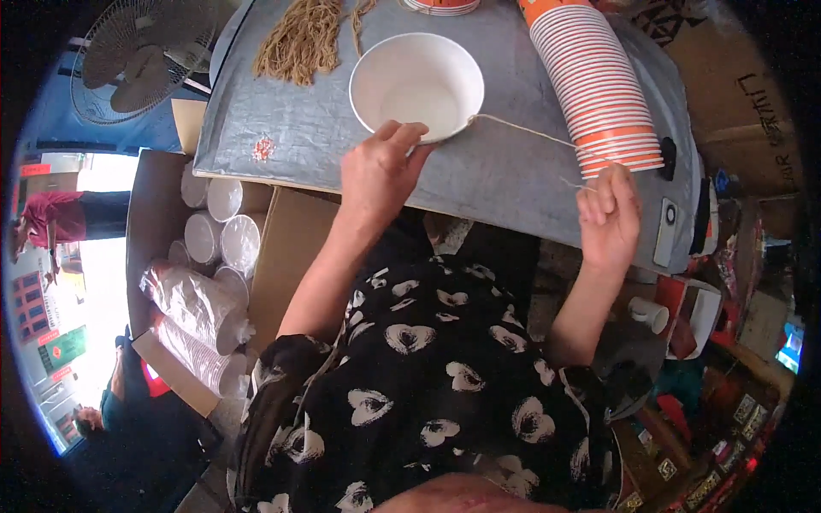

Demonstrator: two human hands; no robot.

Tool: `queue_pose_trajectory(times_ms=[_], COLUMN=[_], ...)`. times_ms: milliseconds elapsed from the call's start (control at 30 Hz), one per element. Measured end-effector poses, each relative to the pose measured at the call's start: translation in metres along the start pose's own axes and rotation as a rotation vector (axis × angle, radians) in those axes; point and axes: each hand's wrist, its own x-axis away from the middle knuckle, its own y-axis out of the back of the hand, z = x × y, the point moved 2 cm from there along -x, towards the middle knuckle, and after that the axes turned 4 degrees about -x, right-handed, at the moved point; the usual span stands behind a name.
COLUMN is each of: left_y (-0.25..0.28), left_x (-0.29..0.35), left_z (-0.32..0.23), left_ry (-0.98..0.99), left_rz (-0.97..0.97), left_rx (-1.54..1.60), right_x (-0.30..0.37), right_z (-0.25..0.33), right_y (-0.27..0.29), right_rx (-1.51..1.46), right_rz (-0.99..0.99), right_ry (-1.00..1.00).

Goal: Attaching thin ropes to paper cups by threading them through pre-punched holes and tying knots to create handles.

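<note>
Grey tabletop (pixel 282 120), with a white bowl (pixel 416 81) just beyond the left hand (pixel 385 167).
That hand pinches the bowl's near rim between thumb and curled fingers; the right hand (pixel 611 209), nearly closed, grips a thin string (pixel 522 126) stretched from the rim. Beyond the left lie tan strands (pixel 299 38); beyond the right, stacked bowls (pixel 594 77).

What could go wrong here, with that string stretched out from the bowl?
Pulling too hard on the thin beige string might tip or drag the round white paper bowl, as the left hand pinches only its near rim.

The right hand, holding the string's other end, could bump the long stack of white-and-orange paper tubs close by.

The pale rectangular phone near the grey table's edge could be knocked off.
</note>
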Motion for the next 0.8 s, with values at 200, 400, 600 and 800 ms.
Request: queue_pose_trajectory(times_ms=[200,400,600,800], left_y=[-0.020,-0.028,-0.025,-0.008], left_x=[0.011,0.033,0.042,0.041], left_z=[-0.043,-0.063,-0.025,-0.004], left_ry=[-0.023,0.211,0.318,0.280], left_rz=[0.174,0.634,0.574,0.319], left_rx=[0.644,1.206,1.014,0.885], right_x=[0.008,0.020,0.023,0.029], right_z=[-0.038,-0.056,-0.054,-0.059], right_y=[-0.010,-0.027,-0.010,0.004], right_rx=[0.042,0.075,0.020,-0.087], right_rz=[-0.073,-0.002,-0.056,-0.018], right_ry=[-0.186,-0.248,-0.228,-0.266])
